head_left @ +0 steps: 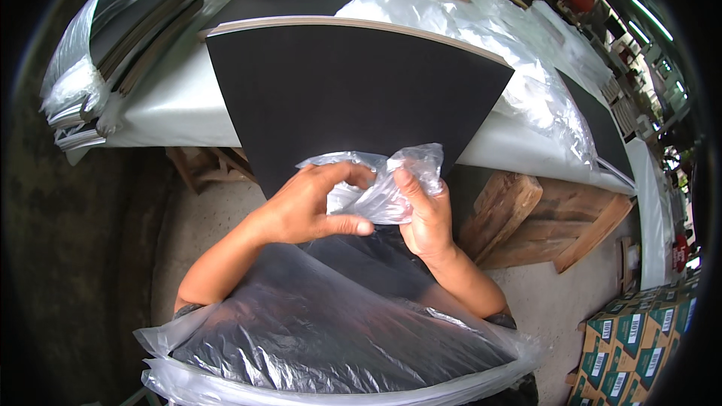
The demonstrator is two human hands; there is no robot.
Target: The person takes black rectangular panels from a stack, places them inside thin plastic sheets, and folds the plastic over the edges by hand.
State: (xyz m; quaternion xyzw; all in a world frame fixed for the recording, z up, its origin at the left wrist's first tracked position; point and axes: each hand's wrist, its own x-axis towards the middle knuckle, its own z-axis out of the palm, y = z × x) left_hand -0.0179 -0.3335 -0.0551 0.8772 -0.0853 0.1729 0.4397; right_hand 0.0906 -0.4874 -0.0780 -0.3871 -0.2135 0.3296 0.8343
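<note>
A crumpled piece of clear plastic film [353, 197] is bunched between my two hands. My right hand [426, 218] grips its gathered end, with the thumb on top. My left hand [304, 199] curls round the other side of the film; its thumb stands apart from the index finger, and the other fingers are partly hidden. Just beyond them a large black board [353, 90] with a pale, layered far edge leans on the table, slanting down toward me. Over my lap and chest spreads a wide sheet of clear plastic [323, 331].
The table [177, 113] has a pale cover. Plastic-wrapped boards [143, 30] stack at its left, and loose plastic [466, 22] heaps at its right. A wooden support [526, 218] stands below. Printed cartons [635, 346] pile up at the lower right.
</note>
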